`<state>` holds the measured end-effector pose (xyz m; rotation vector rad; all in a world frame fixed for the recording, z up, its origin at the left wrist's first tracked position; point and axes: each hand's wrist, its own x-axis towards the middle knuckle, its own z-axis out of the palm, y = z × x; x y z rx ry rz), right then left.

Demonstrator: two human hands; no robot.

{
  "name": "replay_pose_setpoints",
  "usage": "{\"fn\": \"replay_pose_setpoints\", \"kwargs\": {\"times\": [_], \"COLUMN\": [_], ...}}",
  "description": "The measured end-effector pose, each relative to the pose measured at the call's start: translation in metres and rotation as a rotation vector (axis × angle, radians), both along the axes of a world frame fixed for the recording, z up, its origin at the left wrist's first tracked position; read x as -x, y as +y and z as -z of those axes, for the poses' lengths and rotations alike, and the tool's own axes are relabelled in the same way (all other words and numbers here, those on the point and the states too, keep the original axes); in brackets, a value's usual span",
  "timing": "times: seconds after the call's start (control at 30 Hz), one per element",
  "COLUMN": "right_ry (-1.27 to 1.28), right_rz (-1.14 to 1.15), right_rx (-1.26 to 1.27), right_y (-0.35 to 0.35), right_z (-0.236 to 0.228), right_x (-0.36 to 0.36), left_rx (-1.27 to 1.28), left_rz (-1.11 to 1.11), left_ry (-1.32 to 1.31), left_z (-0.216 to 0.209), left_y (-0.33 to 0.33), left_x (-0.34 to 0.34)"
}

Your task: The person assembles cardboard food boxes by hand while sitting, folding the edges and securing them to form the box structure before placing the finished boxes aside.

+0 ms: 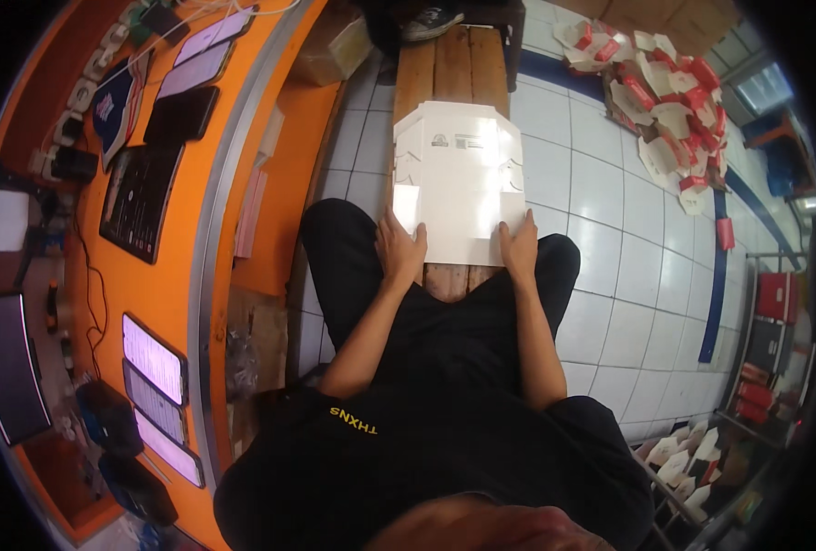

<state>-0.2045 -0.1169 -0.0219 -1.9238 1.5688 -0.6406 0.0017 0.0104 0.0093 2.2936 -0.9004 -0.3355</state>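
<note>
A flat white cardboard box blank (458,197) with cut corners and side tabs lies on the wooden bench (452,69) between my knees. At its near left corner my left hand (402,248) grips the edge, thumb on top and the other fingers along the side flap. My right hand (519,246) takes hold of the near right corner in the same way. The near part of the blank is creased at both side flaps. Small dark print shows toward its far end, and light glares off the right half.
Several folded red-and-white boxes (670,110) are heaped on the tiled floor (601,266) at the far right. More boxes (688,464) sit in a rack at the near right. Along the left runs an orange counter (105,294) with phones (156,358) and a tablet (142,202).
</note>
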Motion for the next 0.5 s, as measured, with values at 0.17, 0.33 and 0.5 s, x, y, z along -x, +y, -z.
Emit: {"fn": "replay_pose_setpoints", "kwargs": {"times": [0.17, 0.33, 0.5], "right_ry": [-0.041, -0.081, -0.106], "right_rz": [-0.01, 0.067, 0.076], "right_rx": [0.042, 0.004, 0.032], "right_y": [-0.014, -0.018, -0.038], "right_z": [0.011, 0.005, 0.007], "right_x": [-0.01, -0.018, -0.027], "left_rx": [0.012, 0.093, 0.043], "left_rz": [-0.029, -0.007, -0.08], "left_ry": [0.052, 0.015, 0.028], "left_z": [0.018, 0.023, 0.027], "left_y": [-0.008, -0.009, -0.024], "left_x": [-0.026, -0.027, -0.034]}}
